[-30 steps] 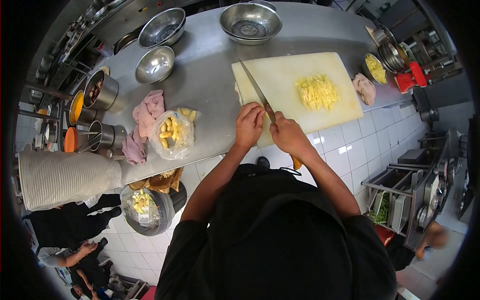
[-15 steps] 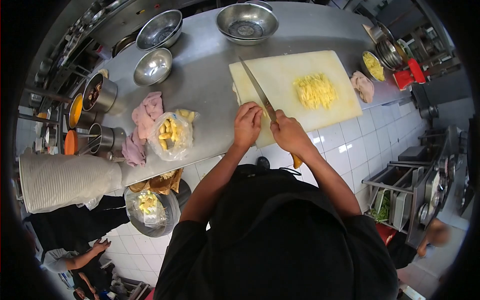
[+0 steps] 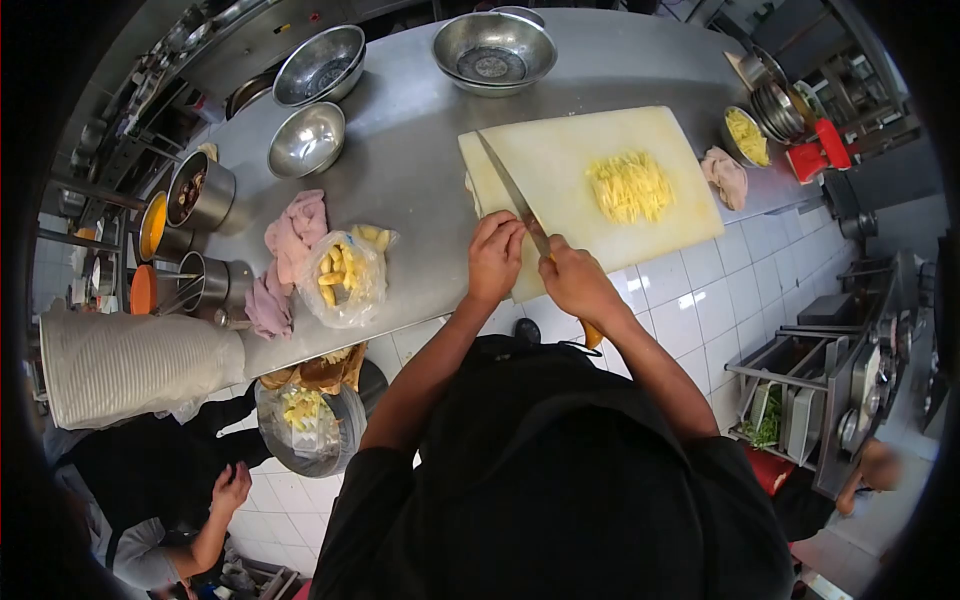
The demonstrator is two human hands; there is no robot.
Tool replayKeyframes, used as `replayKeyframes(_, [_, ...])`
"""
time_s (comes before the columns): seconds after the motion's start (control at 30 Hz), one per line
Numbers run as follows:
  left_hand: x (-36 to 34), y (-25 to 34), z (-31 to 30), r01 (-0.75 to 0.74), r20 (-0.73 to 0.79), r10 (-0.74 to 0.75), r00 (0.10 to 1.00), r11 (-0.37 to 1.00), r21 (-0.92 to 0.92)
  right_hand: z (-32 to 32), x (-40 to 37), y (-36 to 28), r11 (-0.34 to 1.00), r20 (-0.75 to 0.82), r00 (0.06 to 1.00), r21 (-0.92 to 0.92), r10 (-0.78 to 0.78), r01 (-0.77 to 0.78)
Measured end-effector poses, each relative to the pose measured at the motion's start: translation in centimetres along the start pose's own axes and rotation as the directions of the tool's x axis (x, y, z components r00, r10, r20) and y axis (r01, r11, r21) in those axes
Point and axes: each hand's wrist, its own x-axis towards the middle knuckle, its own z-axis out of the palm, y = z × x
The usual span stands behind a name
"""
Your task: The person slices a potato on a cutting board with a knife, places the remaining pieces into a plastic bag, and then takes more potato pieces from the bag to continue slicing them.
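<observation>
My right hand (image 3: 578, 283) grips a long kitchen knife (image 3: 507, 177), its blade pointing up and left over the white cutting board (image 3: 560, 135). Beside the blade, at the board's near left edge, my left hand (image 3: 496, 258) has its fingers curled together. Whatever lies under those fingertips is hidden. A heap of thin yellow strips (image 3: 630, 187) rests on the right half of the board. On the steel table to the left, an open clear plastic bag (image 3: 355, 303) holds several peeled yellow pieces (image 3: 335, 270).
Pink cloths (image 3: 297, 235) lie left of the bag, and another cloth (image 3: 725, 178) sits right of the board. Metal bowls (image 3: 495, 50) stand at the back. A bowl of yellow strips (image 3: 746, 137) is far right. A co-worker's hand (image 3: 231, 487) shows near a bin (image 3: 312, 430).
The knife and both my hands have shifted very slightly. At lower left, the co-worker has moved closer to the bin, with the hand now raised. The heap of strips looks the same.
</observation>
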Motion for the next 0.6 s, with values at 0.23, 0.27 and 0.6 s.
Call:
replayKeyframes(0.23, [0.0,-0.3,0.0,-0.030,0.004,0.030,1.000,0.999,0.035,-3.7,-0.1,-1.3,0.874,0.159,0.963,0.409,0.217,-0.264])
replayKeyframes(0.27, [-0.1,-0.4,0.1,-0.027,0.011,0.027,1.000,0.999,0.026,-2.9,0.4,0.6,0.821,0.175,0.967,0.514,0.185,-0.250])
replayKeyframes(0.6, [0.0,0.2,0.0,0.085,0.069,-0.086,0.994,0.996,0.022,-1.8,0.7,3.8,0.682,0.245,0.957,0.674,0.157,-0.284])
